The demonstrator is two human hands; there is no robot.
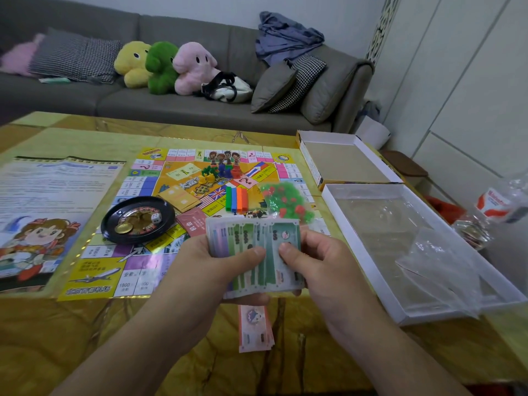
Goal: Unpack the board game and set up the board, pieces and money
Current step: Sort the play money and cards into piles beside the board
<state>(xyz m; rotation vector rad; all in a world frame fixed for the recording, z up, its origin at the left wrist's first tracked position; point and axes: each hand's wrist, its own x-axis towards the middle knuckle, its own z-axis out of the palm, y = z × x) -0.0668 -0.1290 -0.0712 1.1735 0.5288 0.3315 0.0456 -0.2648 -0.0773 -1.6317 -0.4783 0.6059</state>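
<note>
Colourful paper game board (200, 207) lies unfolded mid-frame, pieces on it. Both hands' fingers (251, 254) grip a fanned stack of green paper money (257, 252), lower centre. Sorting money remains; one pink note pile (255, 328) is on the worktop.

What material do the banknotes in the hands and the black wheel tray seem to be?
Banknotes: likely thin matte paper, since they fan and overlap limply. Black wheel tray: probably glossy moulded plastic, its rim showing soft highlights; the gold centre may only be printed.

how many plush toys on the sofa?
3, side by side on the sofa seat: yellow plush at left, green plush in the middle, pink plush at right, beside a tote bag.
</note>
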